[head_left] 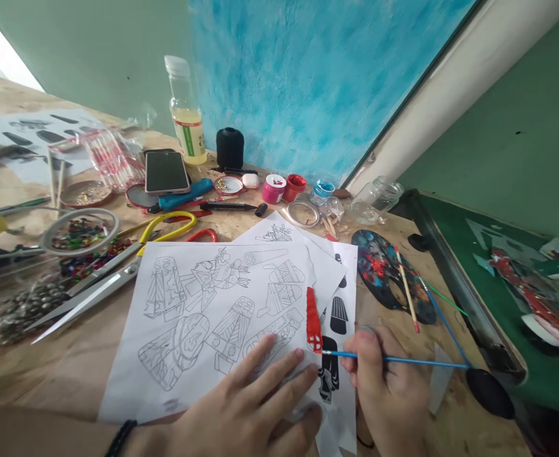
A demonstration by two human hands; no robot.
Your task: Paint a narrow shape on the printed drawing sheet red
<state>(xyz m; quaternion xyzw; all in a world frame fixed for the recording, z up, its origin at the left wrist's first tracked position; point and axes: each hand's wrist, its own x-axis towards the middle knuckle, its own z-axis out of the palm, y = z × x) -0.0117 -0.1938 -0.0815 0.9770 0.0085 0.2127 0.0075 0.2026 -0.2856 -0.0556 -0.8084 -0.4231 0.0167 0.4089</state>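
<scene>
My left hand (255, 406) lies spread on a white sheet (127, 355) printed with line drawings. In my right hand (388, 387) is a thin blue paintbrush (412, 361), pinched near its bristle end. The brush tip touches the lower end of a small red-painted shape (313, 320) at the sheet's right edge. The shape tapers upward, with pale openings in its wider lower part. Underneath lie more sheets, one with black printed shapes (339, 315). Right of the sheets sits a dark palette (374, 263) smeared with red and blue paint.
Behind the sheets stand paint jars (295, 187), a glass jar (377, 193), a bottle (188, 130) and a phone (166, 171). Large yellow-handled scissors (112, 279), beads (32, 308) and a ring of tape (80, 231) lie left. A green mat (488, 317) is at right.
</scene>
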